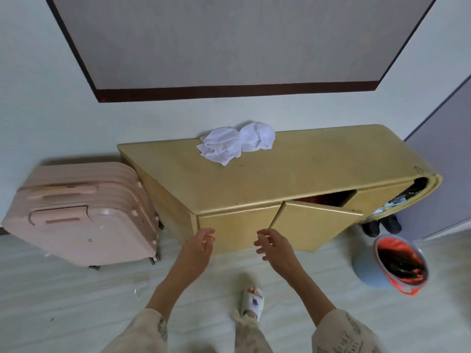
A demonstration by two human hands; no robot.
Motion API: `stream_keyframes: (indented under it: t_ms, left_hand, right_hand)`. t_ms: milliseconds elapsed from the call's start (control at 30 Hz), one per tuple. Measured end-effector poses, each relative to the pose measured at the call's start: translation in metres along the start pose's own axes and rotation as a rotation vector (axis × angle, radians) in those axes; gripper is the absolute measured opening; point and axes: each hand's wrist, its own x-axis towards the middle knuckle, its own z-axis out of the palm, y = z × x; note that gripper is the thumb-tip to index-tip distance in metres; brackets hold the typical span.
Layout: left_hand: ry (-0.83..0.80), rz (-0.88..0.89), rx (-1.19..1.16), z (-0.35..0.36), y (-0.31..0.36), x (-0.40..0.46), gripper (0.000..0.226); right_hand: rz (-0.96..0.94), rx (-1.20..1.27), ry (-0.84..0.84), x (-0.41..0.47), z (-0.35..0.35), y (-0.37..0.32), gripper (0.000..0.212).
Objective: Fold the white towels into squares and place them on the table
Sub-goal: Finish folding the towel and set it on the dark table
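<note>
Crumpled white towels (235, 142) atop yellow cabinet (293, 179)

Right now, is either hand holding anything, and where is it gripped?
Nothing is held. The left hand and right hand hang open and empty; the white towels lie crumpled on the table.

Beside the yellow cabinet (254, 179): beige patterned sleeves (341, 332) and trousers (251, 337), bare forearms, a white slipper (252, 301).

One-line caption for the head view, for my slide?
Both empty hands, left and right, reach toward crumpled white towels on the yellow cabinet.
</note>
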Motion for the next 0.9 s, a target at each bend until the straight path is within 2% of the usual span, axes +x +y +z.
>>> stream_keyframes:
  t_ms: [267, 367, 633, 900]
  left_hand:
    - [0.037, -0.101, 0.043, 0.012, 0.023, 0.165, 0.027]
    - [0.004, -0.197, 0.041, 0.018, 0.035, 0.22, 0.028]
    - [-0.026, -0.319, 0.109, 0.019, 0.038, 0.34, 0.032]
    - [-0.04, -0.154, 0.313, 0.014, 0.043, 0.474, 0.035]
  right_hand:
    - [-0.018, -0.012, -0.087, 0.172, -0.034, -0.034, 0.016]
    - [0.035, -0.044, -0.133, 0.227, -0.049, -0.044, 0.011]
    - [0.163, -0.088, -0.176, 0.336, -0.068, -0.061, 0.011]
    - [0.2, -0.085, -0.058, 0.408, -0.075, -0.074, 0.016]
